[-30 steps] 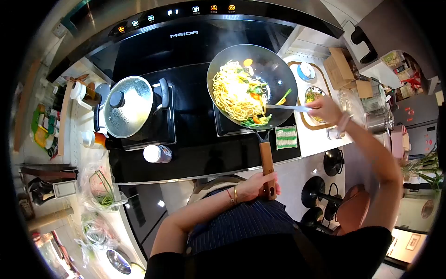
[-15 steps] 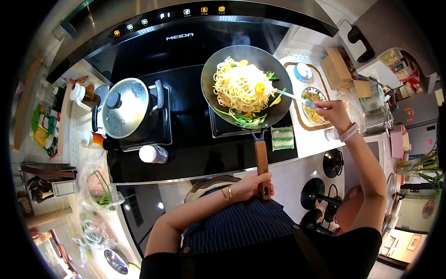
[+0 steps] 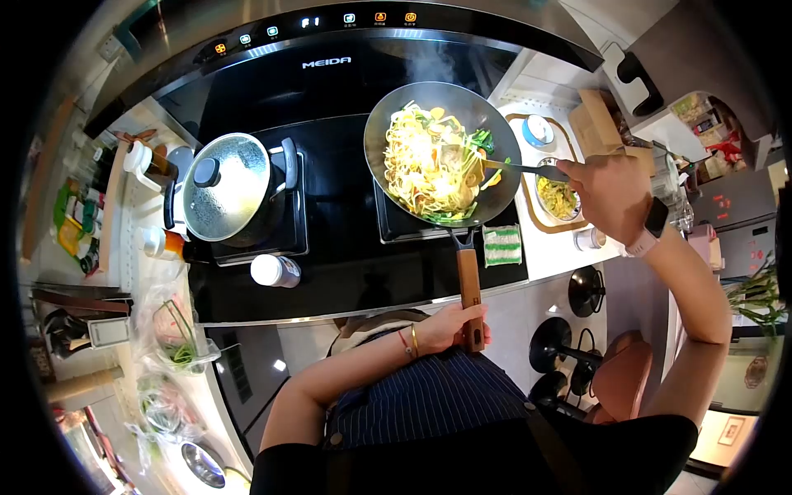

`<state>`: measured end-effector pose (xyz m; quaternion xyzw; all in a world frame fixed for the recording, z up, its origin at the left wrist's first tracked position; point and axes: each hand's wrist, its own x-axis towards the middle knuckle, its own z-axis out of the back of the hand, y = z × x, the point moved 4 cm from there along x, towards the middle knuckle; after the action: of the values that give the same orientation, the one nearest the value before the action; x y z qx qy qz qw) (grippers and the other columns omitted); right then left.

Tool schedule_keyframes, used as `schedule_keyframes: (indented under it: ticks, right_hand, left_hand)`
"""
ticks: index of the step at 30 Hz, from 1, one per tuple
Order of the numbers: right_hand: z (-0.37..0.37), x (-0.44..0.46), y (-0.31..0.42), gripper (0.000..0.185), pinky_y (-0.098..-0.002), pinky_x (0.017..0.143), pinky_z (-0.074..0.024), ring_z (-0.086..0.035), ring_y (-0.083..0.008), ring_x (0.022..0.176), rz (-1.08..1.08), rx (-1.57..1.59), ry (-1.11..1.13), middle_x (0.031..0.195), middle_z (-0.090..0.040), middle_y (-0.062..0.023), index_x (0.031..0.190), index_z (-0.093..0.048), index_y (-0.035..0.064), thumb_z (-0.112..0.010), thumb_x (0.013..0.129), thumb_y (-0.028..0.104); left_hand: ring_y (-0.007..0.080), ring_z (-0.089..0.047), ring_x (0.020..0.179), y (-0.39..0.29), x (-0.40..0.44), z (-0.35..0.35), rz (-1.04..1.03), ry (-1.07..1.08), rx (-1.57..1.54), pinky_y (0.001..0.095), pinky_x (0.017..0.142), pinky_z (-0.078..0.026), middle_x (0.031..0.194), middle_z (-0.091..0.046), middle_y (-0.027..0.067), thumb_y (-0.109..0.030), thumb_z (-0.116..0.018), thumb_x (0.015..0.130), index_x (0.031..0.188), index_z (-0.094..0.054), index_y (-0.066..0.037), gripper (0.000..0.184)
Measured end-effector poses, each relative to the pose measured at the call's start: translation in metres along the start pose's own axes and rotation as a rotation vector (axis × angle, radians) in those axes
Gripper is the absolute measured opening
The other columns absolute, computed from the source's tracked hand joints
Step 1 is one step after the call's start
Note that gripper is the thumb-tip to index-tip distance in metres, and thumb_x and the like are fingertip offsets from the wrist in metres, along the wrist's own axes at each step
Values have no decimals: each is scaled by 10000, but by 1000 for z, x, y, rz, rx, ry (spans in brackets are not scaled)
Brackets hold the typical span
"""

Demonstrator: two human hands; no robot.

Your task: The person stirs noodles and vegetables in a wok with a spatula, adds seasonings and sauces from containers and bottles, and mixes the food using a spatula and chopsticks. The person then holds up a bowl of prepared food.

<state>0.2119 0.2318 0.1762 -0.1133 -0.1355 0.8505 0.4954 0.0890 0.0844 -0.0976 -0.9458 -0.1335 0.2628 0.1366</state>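
A dark wok point(image 3: 503, 124) stands on the right burner with noodles point(image 3: 421, 165), green leaves and orange pieces in it. Steam rises above its far rim. My left hand point(image 3: 452, 327) is wrapped round the wok's wooden handle point(image 3: 469, 276). At the wok's right side my right hand point(image 3: 606, 194) grips a spatula point(image 3: 532, 169), its blade in among the noodles. A watch and a pale band are on the right wrist.
A lidded pot point(image 3: 227, 188) sits on the left burner, a white-capped jar point(image 3: 275, 271) in front of it. Right of the wok lie a striped cloth point(image 3: 502, 246) and a tray point(image 3: 532, 216) with a bowl of food point(image 3: 558, 198) and a blue-rimmed dish point(image 3: 537, 130).
My right hand has turned over, back upward, and the spatula has swung deeper into the noodles. The noodles are more spread out. My left hand has kept its hold on the handle.
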Motion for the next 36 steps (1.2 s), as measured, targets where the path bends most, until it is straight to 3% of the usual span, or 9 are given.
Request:
schedule_keyframes:
  ticks: [8, 11, 18, 22, 25, 30, 32, 34, 36]
  right_hand:
    - [32, -11, 41, 384, -340, 567, -477, -627, -210, 664, 208, -248, 87, 715, -606, -78, 1126, -601, 107, -561, 745, 82]
    - [12, 7, 5, 367, -361, 565, -467, -611, -240, 655, 22, -234, 96, 713, -607, -77, 1106, -616, 113, -545, 749, 69]
    - [-120, 56, -51, 241, -397, 539, -462, -608, -282, 639, -77, -178, -75, 700, -606, -93, 1037, -616, 159, -530, 818, 106]
    - [-119, 40, -47, 412, -351, 499, -454, -560, -233, 551, 250, -193, -186, 728, -566, -66, 1211, -546, 183, -582, 805, 124]
    - [-63, 15, -74, 395, -338, 423, -409, -498, -205, 468, 382, -155, -377, 581, -478, -57, 1111, -635, 159, -602, 730, 60]
    - [-102, 11, -100, 227, -356, 489, -458, -562, -246, 531, 7, -126, -70, 671, -603, -78, 1039, -667, 156, -570, 834, 169]
    - [-170, -6, -125, 182, -340, 523, -458, -574, -188, 551, 38, 431, -96, 631, -610, -112, 942, -710, 133, -654, 785, 204]
    - [-186, -7, -99, 211, -325, 516, -438, -558, -141, 540, -234, 747, 310, 627, -632, -110, 897, -705, 69, -694, 725, 190]
    - [-250, -8, -76, 269, -233, 502, -379, -485, -62, 558, -307, 1146, 299, 659, -581, -2, 1010, -670, 26, -664, 756, 114]
  left_hand:
    - [227, -640, 812, -6, -5, 0, -29, 35, 7, 365, 712, -536, 859, -633, 111, -255, -536, 920, 946, -492, -55, 207]
    - [212, -640, 758, -1, -6, -1, -47, 41, 69, 346, 678, -531, 816, -629, 111, -251, -540, 917, 934, -491, -60, 198]
    - [156, -513, 386, 1, -23, 9, -282, -318, 182, 273, 364, -417, 518, -525, 66, -481, -454, 924, 774, -469, -71, 437]
    - [156, -466, 346, -5, -35, 10, -313, -444, 15, 270, 334, -379, 488, -490, 74, -564, -356, 924, 768, -433, -79, 516]
    - [158, -466, 348, -5, -35, 6, -314, -427, -22, 269, 338, -380, 488, -486, 73, -556, -363, 925, 780, -427, -75, 507]
    - [150, -475, 354, -1, -29, 4, -368, -459, -43, 263, 335, -380, 492, -491, 65, -552, -376, 924, 772, -431, -83, 497]
    - [145, -481, 358, 4, -23, 7, -374, -466, -31, 261, 334, -379, 493, -492, 57, -560, -375, 921, 765, -435, -90, 499]
    - [136, -497, 370, 5, -22, 6, -330, -496, -25, 249, 338, -388, 489, -490, 36, -591, -375, 907, 710, -460, -106, 530]
    - [145, -547, 399, 10, -13, 13, -301, -500, 228, 265, 350, -431, 504, -526, 63, -577, -315, 928, 704, -448, -94, 549]
